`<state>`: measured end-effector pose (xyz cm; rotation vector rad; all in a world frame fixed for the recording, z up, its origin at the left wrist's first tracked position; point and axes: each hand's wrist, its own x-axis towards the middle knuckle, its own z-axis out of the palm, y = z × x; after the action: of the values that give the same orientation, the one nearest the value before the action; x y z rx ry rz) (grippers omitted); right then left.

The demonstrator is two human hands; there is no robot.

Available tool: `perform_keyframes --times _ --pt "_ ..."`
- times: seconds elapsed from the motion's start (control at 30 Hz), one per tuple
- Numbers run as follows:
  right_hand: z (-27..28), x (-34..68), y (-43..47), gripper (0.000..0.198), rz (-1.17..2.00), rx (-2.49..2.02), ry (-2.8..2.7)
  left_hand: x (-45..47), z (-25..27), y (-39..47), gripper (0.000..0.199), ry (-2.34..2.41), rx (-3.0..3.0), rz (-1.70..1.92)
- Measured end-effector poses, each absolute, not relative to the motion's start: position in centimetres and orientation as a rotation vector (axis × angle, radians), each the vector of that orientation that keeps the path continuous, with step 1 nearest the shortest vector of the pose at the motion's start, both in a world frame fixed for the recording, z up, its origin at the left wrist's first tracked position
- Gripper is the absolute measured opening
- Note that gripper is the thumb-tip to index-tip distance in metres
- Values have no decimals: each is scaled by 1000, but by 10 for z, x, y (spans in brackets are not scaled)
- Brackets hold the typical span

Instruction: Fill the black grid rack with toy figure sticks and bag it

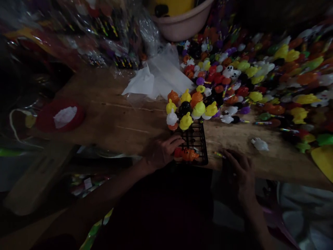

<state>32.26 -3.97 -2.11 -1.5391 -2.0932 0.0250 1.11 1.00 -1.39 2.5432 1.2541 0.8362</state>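
1. Your left grip (162, 151) lies at the near left side of the black rack (205, 144), fingers curled over its bars. An orange toy (189, 155) lies on its side in the rack, just under and right of those fingertips, with a red part at its left end. Cannot tell whether the fingers are clamped on the toy or only rest beside it.
2. Your right grip (240, 166) is at the table's near edge, right of the rack and apart from it. Fingers bent, pointing towards the rack. A short striped stick (218, 154) sticks out from the fingertips to the left; too dark to tell if they pinch it.
3. Just beyond your left grip, toys crowd the rack's far part: a yellow toy (186, 121), a white toy (172, 118) and a black toy (185, 108) among them.
4. To the right of your right grip, a loose white toy (260, 144) lies on the table (117, 121).
5. Beyond your right grip spreads a heap of mixed toys (256, 96).
6. Well left of your left grip, a red dish (43, 119) holds something white (65, 116).
7. Far beyond both: crumpled plastic sheeting (169, 73), and behind it a pink basin (184, 26).
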Motion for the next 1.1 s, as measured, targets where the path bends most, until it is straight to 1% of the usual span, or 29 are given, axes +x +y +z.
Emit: perform_keyframes --times 0.1,0.27,0.33,0.4,0.47,0.53,0.63,0.7,0.77,0.87,0.93,1.1 --pt "-19 323 -10 32 -4 -1570 -2028 10 -15 12 22 1197 2430 886" --pt "-5 315 50 44 -174 -1594 -2030 12 -13 10 23 1257 2238 1078" --pt "-1 304 54 40 -259 -1584 -2020 12 -9 7 26 1330 2179 1095" --pt "3 286 44 29 -260 -1506 -2008 13 -3 4 33 1398 2132 1090" --pt "8 264 25 20 -158 -1373 -2012 15 1 0 39 1461 2106 1107" --pt "12 240 5 16 44 -1244 -2022 19 5 -4 41 1492 2092 1150" --pt "17 210 -18 16 401 -1155 -1959 27 8 -11 45 1462 2076 1151" --pt "18 195 -26 17 555 -1137 -1895 31 9 -16 45 1392 2076 1152" --pt "17 184 -32 19 665 -1137 -1814 34 8 -21 41 1308 2075 1181" --pt "13 171 -39 15 819 -1161 -1680 35 7 -28 40 1261 2041 1173" --pt "11 166 -43 14 894 -1156 -1628 34 8 -33 44 1266 2024 1133" --pt "16 186 -45 16 927 -1112 -1614 23 17 -42 56 1111 2043 1075"
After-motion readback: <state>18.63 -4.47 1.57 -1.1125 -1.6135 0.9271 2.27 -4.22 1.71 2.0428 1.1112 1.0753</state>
